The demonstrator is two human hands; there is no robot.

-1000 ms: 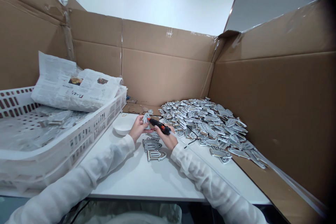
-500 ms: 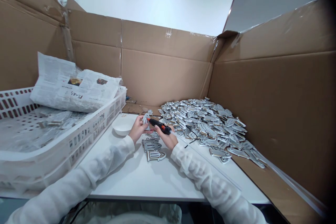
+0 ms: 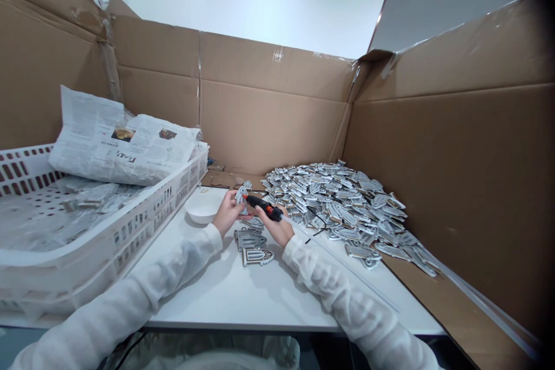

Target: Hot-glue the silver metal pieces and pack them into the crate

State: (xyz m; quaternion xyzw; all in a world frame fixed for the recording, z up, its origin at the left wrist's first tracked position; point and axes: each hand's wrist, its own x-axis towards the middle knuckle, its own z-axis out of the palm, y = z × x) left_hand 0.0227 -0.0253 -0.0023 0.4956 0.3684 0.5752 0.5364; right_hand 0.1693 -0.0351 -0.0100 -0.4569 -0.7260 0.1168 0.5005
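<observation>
Upright in my left hand [image 3: 226, 213] is a small grey-and-white arch-shaped piece [image 3: 241, 199], pinched between thumb and fingers. My right hand [image 3: 277, 225] is wrapped round a black and orange hot glue gun [image 3: 265, 206], whose orange nozzle tip meets the piece or lies right in front of it; I cannot tell which. A long clear glue stick [image 3: 342, 260] trails from its back towards the lower right. Below my hands, several similar arch pieces [image 3: 257, 256] lie overlapping on the white table [image 3: 243, 300]. A white bowl [image 3: 203, 208] stands left of my left hand.
A big heap of grey-white arch pieces [image 3: 329, 196] lies at the back right. On the left stands a white plastic basket [image 3: 165, 196] with bagged pieces and a printed paper bag [image 3: 121, 144]. Cardboard walls [image 3: 269, 110] enclose the table. A thin black cable [image 3: 318, 234] lies near the heap.
Hardly anything differs. Both hands keep their places, with the nozzle still at the arch piece, and the view has shifted very slightly.
</observation>
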